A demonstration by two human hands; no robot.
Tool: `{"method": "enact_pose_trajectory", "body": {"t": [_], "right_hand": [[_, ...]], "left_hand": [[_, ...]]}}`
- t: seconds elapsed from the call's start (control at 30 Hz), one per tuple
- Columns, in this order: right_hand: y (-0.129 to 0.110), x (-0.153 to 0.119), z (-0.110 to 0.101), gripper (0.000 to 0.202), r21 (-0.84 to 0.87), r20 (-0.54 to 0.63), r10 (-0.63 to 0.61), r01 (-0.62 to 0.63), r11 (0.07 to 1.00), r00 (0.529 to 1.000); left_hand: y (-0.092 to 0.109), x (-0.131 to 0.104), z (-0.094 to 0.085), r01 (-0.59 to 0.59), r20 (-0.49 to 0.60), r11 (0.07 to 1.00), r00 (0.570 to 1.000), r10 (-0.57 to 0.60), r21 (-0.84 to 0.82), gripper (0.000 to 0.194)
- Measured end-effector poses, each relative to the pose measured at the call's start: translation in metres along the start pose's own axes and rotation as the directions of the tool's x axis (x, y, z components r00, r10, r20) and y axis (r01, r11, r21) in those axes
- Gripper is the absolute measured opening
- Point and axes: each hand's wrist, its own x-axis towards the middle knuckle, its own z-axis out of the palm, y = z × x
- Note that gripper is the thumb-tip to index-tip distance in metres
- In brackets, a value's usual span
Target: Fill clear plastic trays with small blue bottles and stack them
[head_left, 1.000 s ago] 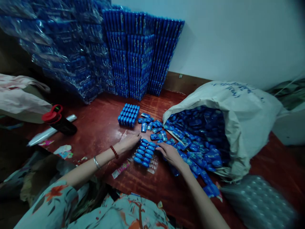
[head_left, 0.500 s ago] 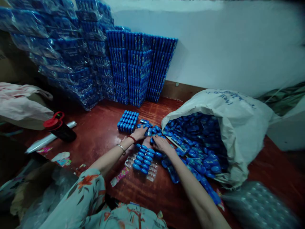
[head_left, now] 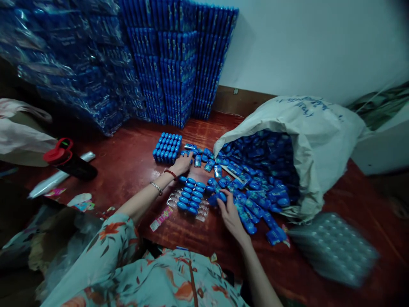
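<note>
Blue oval pieces (head_left: pixel 191 196) stand in two columns on a clear plastic tray (head_left: pixel 173 199) in front of me. Beyond it to the left is a neat block of blue pieces (head_left: pixel 167 147). My left hand (head_left: pixel 182 163) reaches beside that block with fingers bent over small blue packets; whether it grips one is hidden. My right hand (head_left: pixel 228 208), right of the clear tray, has thumb and fingers around a blue packet (head_left: pixel 221 196). Loose blue packets (head_left: pixel 255 197) spill from the mouth of a white sack (head_left: pixel 322 140).
Tall stacks of blue packs (head_left: pixel 179 64) stand against the wall, some wrapped in plastic (head_left: pixel 79 72). A black bottle with red lid (head_left: pixel 73 164) and a plastic roll (head_left: pixel 51 185) lie left. Clear trays (head_left: pixel 338 247) sit at the right.
My right hand has moved toward me and right, away from my left hand, and now holds a blue packet. My left hand has shifted slightly left. The camera view has tilted down.
</note>
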Motion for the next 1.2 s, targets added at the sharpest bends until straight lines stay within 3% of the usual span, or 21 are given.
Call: {"method": "enact_pose_trajectory", "body": {"t": [0.13,0.27,0.37,0.47,0.57,0.67,0.77,0.83,0.93,1.03,1.13,1.2], "right_hand": [[0.004,0.004,0.021,0.026,-0.238,-0.003,-0.24,0.232,0.943,0.971],[0.001,0.01,0.014,0.032,-0.502,0.189,-0.277,0.335,0.797,0.942],[-0.012,0.02,0.005,0.037,-0.638,0.35,-0.191,0.383,0.668,0.917],[-0.026,0.033,0.003,0.038,-0.664,0.462,-0.127,0.437,0.607,0.878],[-0.031,0.042,0.003,0.036,-0.661,0.515,-0.096,0.466,0.588,0.852],[-0.026,0.045,0.004,0.035,-0.622,0.484,-0.11,0.43,0.655,0.868],[-0.016,0.043,0.004,0.031,-0.528,0.388,-0.195,0.39,0.754,0.901],[-0.012,0.041,0.005,0.027,-0.52,0.334,-0.247,0.396,0.757,0.91],[-0.014,0.042,0.007,0.026,-0.577,0.34,-0.283,0.436,0.69,0.897],[-0.027,0.048,0.011,0.025,-0.622,0.446,-0.254,0.502,0.601,0.858],[-0.041,0.056,0.017,0.024,-0.643,0.559,-0.201,0.573,0.509,0.805],[-0.044,0.057,0.022,0.025,-0.666,0.576,-0.181,0.587,0.46,0.797]], "left_hand": [[-0.011,-0.012,-0.027,-0.064,-0.121,0.99,0.991,0.048,-0.128,0.048],[-0.028,-0.068,-0.053,-0.119,-0.292,0.87,0.956,-0.029,-0.478,0.032],[-0.031,-0.119,-0.05,-0.074,-0.296,0.703,0.934,-0.199,-0.708,0.027],[-0.025,-0.15,-0.026,-0.035,-0.26,0.613,0.923,-0.283,-0.79,0.024],[-0.02,-0.153,0.002,-0.097,-0.344,0.659,0.903,-0.256,-0.746,0.019],[-0.022,-0.146,0.021,-0.158,-0.411,0.758,0.898,-0.156,-0.633,0.018],[-0.029,-0.143,0.023,-0.188,-0.38,0.839,0.925,-0.024,-0.51,0.024],[-0.032,-0.144,0.018,-0.222,-0.323,0.886,0.942,0.088,-0.406,0.027],[-0.033,-0.145,0.005,-0.299,-0.214,0.916,0.945,0.246,-0.268,0.029],[-0.033,-0.142,-0.002,-0.358,-0.133,0.92,0.931,0.34,-0.159,0.031],[-0.035,-0.14,0.004,-0.384,-0.161,0.92,0.916,0.369,-0.074,0.033],[-0.037,-0.144,0.012,-0.384,-0.224,0.923,0.902,0.368,-0.031,0.035]]}}
